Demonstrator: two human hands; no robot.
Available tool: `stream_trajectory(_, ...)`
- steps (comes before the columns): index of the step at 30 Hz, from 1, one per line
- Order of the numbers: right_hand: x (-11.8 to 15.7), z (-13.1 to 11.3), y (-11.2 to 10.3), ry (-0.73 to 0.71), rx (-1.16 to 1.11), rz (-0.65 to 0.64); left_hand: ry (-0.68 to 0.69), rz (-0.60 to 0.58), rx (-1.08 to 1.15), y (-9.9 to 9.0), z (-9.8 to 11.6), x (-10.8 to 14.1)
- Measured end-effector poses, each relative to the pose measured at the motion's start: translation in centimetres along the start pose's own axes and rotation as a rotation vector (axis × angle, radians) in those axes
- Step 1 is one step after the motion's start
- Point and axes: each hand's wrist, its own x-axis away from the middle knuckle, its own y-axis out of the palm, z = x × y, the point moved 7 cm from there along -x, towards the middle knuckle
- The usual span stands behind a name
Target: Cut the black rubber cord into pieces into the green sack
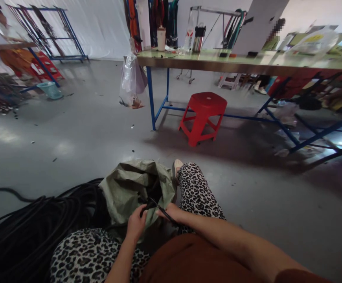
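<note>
Between my knees stands an open green woven sack (114, 196), with dark pieces (155, 192) inside it. My left hand (136, 225) is closed over the near side of the sack's mouth, gripping a short black cord (144, 209). My right hand (172, 212) holds dark-handled scissors (168, 217), their thin blades pointing up and left over the sack, close to the cord. Whether the blades touch the cord I cannot tell. A large heap of black cord (56, 220) lies on the floor left of the sack.
A red plastic stool (203, 118) stands ahead, by a long worktable (188, 61) with blue legs. A clear bag (129, 80) hangs from its left corner. Blue basket (50, 89) at left; people sit at far left and far right. Small scraps dot the floor.
</note>
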Motion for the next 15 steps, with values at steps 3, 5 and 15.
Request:
stream_trajectory(3, 0.5, -0.2, -0.3, 0.014, 0.039, -0.001, -0.011, 0.02, 0.005, -0.1, 0.2, 0.0)
stream_trajectory(5, 0.7, -0.2, -0.3, 0.005, 0.045, -0.012, -0.015, 0.018, 0.008, 0.0, 0.3, 0.0)
stream_trajectory(15, -0.3, 0.9, 0.7, 0.022, 0.062, -0.063, -0.064, -0.04, -0.038, 0.3, 0.1, -0.2)
